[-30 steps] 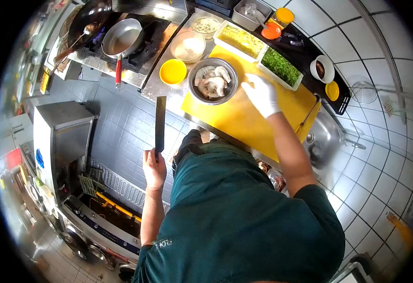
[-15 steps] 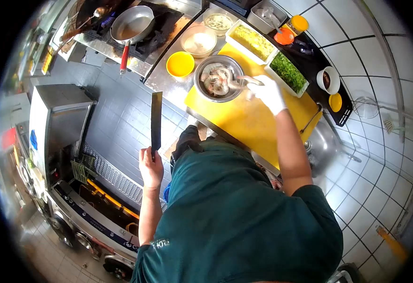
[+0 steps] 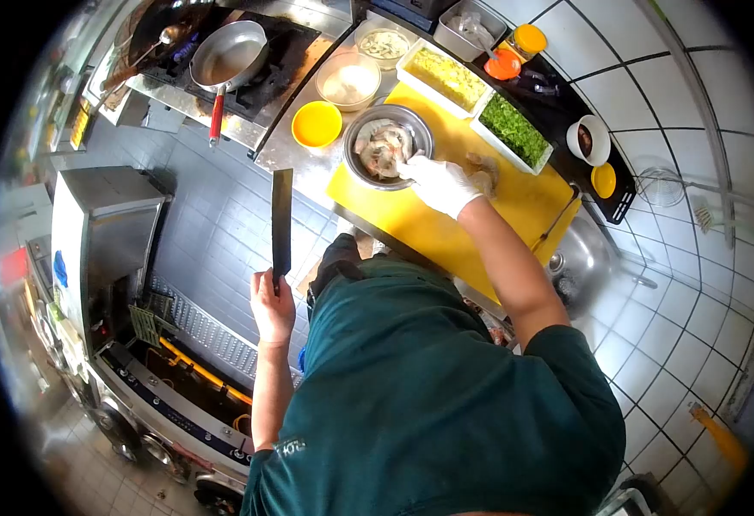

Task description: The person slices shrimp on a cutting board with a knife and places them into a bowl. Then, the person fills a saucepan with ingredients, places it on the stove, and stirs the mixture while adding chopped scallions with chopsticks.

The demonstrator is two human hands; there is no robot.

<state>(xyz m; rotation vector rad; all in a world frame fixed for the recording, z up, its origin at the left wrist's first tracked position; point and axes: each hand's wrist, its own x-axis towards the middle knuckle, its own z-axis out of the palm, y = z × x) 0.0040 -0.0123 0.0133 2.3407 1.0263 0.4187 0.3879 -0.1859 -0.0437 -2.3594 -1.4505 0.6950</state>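
My bare left hand [image 3: 272, 305] grips the handle of a cleaver [image 3: 282, 224], which points up and away over the floor, left of the counter. My right hand [image 3: 444, 185], in a white glove, reaches over the right rim of a metal bowl [image 3: 427, 129]. Inside the bowl lie several raw, grey-pink shrimp [image 3: 383, 146]. The gloved fingers are closed together at the shrimp by the rim; the fingertips are partly hidden. Beside that hand, more shrimp [image 3: 483, 175] lie on the yellow cutting board [image 3: 514, 219].
Trays of chopped yellow food [image 3: 446, 76] and chopped greens [image 3: 514, 129] line the board's far edge. A yellow bowl [image 3: 316, 125] and a clear bowl [image 3: 348, 79] stand left. A red-handled pan [image 3: 229, 56] sits on the stove. At the right is a sink [image 3: 579, 267].
My right hand has moved left and toward me, from above the board to the bowl's rim. Shrimp now show on the board where it was. My left hand still holds the cleaver.
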